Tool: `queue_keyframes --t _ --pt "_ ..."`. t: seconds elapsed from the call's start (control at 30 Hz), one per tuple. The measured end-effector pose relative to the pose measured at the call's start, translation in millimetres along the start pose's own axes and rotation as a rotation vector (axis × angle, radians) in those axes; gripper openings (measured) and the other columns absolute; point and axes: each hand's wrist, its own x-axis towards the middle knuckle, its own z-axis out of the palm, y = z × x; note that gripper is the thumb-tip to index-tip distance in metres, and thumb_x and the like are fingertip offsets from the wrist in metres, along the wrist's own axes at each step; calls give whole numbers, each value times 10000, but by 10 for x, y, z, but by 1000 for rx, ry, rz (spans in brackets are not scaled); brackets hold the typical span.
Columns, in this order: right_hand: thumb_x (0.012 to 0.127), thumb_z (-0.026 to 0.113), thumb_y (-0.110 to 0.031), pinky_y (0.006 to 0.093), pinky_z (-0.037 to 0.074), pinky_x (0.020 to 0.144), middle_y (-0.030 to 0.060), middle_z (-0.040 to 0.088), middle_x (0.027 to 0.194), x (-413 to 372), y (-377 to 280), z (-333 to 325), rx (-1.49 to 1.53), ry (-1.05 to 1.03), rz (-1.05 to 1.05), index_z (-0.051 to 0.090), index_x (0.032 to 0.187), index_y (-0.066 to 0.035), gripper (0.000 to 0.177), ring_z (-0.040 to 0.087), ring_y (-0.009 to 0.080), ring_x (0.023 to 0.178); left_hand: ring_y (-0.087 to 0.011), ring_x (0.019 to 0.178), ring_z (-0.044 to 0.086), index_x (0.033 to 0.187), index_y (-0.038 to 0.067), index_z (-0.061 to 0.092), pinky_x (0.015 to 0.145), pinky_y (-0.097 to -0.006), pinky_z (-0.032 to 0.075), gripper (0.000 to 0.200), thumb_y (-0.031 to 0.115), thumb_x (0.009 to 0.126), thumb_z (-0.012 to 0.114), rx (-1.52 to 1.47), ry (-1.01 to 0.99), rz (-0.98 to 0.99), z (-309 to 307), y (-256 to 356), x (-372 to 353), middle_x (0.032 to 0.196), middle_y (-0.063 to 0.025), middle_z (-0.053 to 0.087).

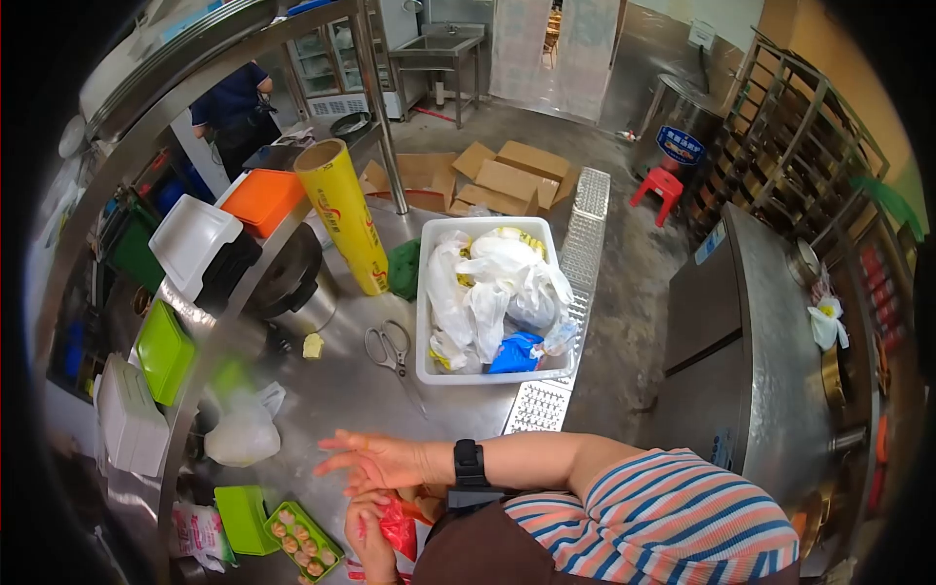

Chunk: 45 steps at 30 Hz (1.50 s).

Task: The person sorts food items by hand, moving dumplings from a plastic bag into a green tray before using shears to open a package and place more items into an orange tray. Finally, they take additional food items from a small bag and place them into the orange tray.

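My right hand point(369, 462) reaches across from a striped sleeve, with a black watch point(470, 464) on the wrist. Its fingers are spread and nothing shows in them. Just below it, my left hand point(373, 539) has its fingers closed at the edge of a red plastic bag point(398, 529), partly hidden by the right arm and brown apron. Left of the hands lies a green tray point(334, 557) holding several egg-like round items point(302, 544). Above the hands, scissors point(388, 348) lie on the steel table point(336, 390).
A white bin point(423, 331) full of plastic bags stands beside metal graters point(539, 407). A yellow film roll point(341, 214) stands upright near a steel pot point(317, 307). A metal rail point(219, 331) crosses the left side. Cardboard boxes point(507, 180) and another person point(234, 107) are beyond.
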Motion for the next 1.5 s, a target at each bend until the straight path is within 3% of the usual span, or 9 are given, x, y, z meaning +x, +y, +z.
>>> queue_keyframes --t 0.13,0.2,0.3,0.53,0.8,1.17,1.27,1.33,1.5 --pt "890 703 -365 313 509 630 109 629 1047 18 -53 -193 -10 -145 88 419 1356 -20 646 612 142 693 -186 970 555 1114 -21 546 913 -314 432 360 291 1059 376 -428 93 -125 -60 -339 -93 1042 -126 589" --pt "858 703 -195 366 522 711 138 580 1108 -114 -32 155 -1229 18 -25 346 1429 -27 694 659 222 770 -186 1034 548 1195 -23 533 930 -315 429 386 303 1058 379 -350 213 -305 -18 -392 -160 1100 -133 592" --pt "750 750 -129 385 515 749 166 573 1105 35 132 12 -1837 -156 -197 380 1381 18 745 646 284 882 -183 1130 533 1343 -18 478 959 -320 423 459 328 1056 386 -206 309 -401 144 -219 -152 1216 -144 579" --pt "640 737 -70 428 497 793 211 602 947 3 359 20 -1869 -92 -325 569 1021 56 434 600 361 969 -202 1214 493 1533 115 227 1006 -353 417 594 374 1036 423 -341 305 -457 -178 -1146 -283 1383 -116 461" --pt "621 697 -86 442 473 629 207 630 717 231 681 -135 -1784 -204 -309 622 766 15 192 625 403 728 -193 1222 492 1481 89 312 1031 -350 389 535 337 1020 419 -506 426 -420 -353 -1176 -524 1382 -109 468" --pt "574 710 -118 477 496 625 163 639 686 703 1201 -85 -2071 -390 -93 640 718 -43 176 640 397 705 -182 1232 491 1416 57 419 1063 -346 355 478 291 999 414 -608 414 -342 -818 -1408 -976 1382 -100 476" --pt "568 714 -123 470 502 628 162 642 690 707 1276 -168 -2027 -385 -105 644 711 -53 174 644 393 707 -188 1204 515 1286 46 522 1046 -337 362 416 310 983 416 -607 557 -398 -557 -884 -893 1313 -83 528" --pt "569 715 -125 464 506 630 162 643 690 716 1304 -238 -1976 -377 -118 646 712 -54 174 648 388 711 -189 1207 516 1303 32 504 1026 -355 388 426 291 968 459 -734 506 -152 -488 -713 -877 1280 -79 553" --pt "573 776 -182 407 527 644 108 689 716 723 1385 -359 -2025 -372 -244 707 777 -110 226 680 324 725 -197 1125 577 1329 8 477 908 -344 495 429 94 912 533 -428 593 -360 -574 -695 -831 1246 -99 573"
